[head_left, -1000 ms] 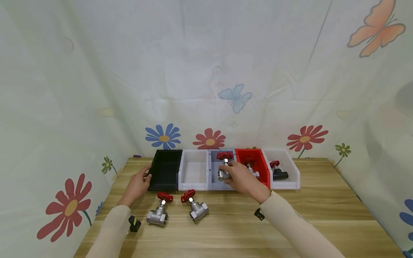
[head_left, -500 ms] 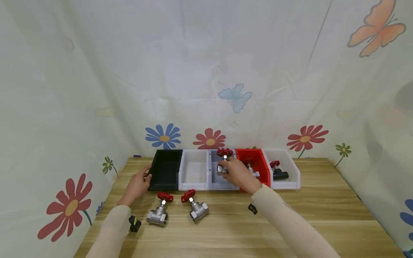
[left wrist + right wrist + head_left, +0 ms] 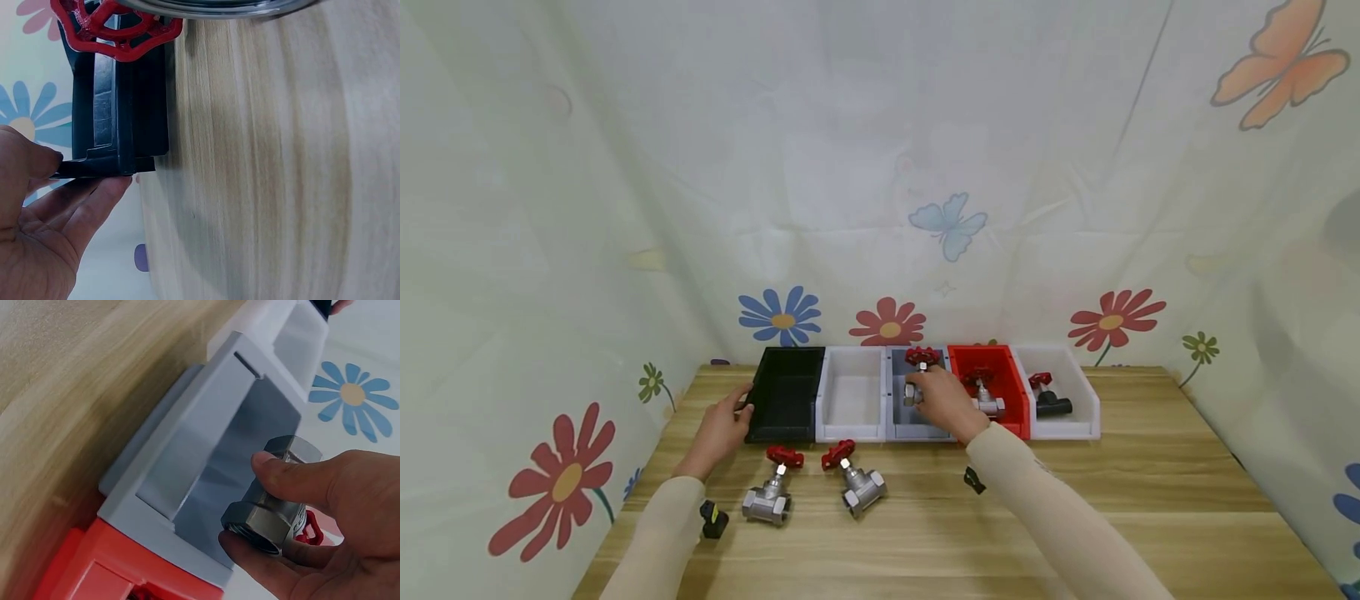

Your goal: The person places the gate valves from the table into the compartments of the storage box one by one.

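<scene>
My right hand (image 3: 950, 400) grips a steel gate valve (image 3: 272, 503) with a red handwheel (image 3: 922, 356). In the right wrist view, thumb and fingers lie round its body at the mouth of the grey bin (image 3: 172, 487); whether it touches the floor there is hidden. At the far left my left hand (image 3: 718, 429) pinches the side wall of the black bin (image 3: 119, 134), thumb at the rim and fingers outside. Two similar valves lie on the table in front of the bins, the left valve (image 3: 767, 500) and the right valve (image 3: 861, 492).
An open-fronted white bin (image 3: 853, 429) stands between the black and grey ones. The red bin (image 3: 1018, 417) holds a steel valve (image 3: 987, 404). In the rightmost white bin (image 3: 1086, 417) lies a black valve (image 3: 1052, 406) with a red handle. A patterned curtain (image 3: 880, 167) hangs behind.
My right hand has shifted slightly back over the grey bin with the valve, and its forearm has swung left. The left hand stays on the black bin.
</scene>
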A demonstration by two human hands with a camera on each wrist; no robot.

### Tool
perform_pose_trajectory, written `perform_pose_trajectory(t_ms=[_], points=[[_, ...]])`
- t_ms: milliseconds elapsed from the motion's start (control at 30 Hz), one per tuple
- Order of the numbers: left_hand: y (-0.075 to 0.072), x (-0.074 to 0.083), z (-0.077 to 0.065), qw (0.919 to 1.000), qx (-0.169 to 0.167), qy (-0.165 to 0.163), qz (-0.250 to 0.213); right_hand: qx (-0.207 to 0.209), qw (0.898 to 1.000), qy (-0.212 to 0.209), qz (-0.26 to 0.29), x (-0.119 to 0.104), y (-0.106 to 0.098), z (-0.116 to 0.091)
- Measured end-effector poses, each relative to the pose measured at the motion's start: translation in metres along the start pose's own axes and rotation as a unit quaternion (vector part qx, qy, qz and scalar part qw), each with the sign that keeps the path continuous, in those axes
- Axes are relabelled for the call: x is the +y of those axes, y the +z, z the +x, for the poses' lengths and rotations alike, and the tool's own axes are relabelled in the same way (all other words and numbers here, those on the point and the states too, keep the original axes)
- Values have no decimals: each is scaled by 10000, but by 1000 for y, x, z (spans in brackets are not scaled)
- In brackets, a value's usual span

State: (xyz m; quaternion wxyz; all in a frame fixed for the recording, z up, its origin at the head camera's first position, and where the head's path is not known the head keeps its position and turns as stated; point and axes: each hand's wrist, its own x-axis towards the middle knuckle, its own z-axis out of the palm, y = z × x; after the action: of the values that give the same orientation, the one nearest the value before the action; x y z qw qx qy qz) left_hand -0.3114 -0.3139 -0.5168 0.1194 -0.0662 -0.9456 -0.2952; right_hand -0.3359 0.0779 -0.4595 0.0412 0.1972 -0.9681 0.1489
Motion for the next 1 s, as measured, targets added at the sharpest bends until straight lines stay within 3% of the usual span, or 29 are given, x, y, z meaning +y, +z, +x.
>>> perform_pose_trajectory(t_ms=[367, 1000], points=[[1, 0, 0, 10000, 49, 30, 39, -191, 9991, 366, -66, -3, 17, 10], [-1, 0, 1, 9999, -113, -89, 54, -457, 9985, 297, 1, 4, 41, 28]])
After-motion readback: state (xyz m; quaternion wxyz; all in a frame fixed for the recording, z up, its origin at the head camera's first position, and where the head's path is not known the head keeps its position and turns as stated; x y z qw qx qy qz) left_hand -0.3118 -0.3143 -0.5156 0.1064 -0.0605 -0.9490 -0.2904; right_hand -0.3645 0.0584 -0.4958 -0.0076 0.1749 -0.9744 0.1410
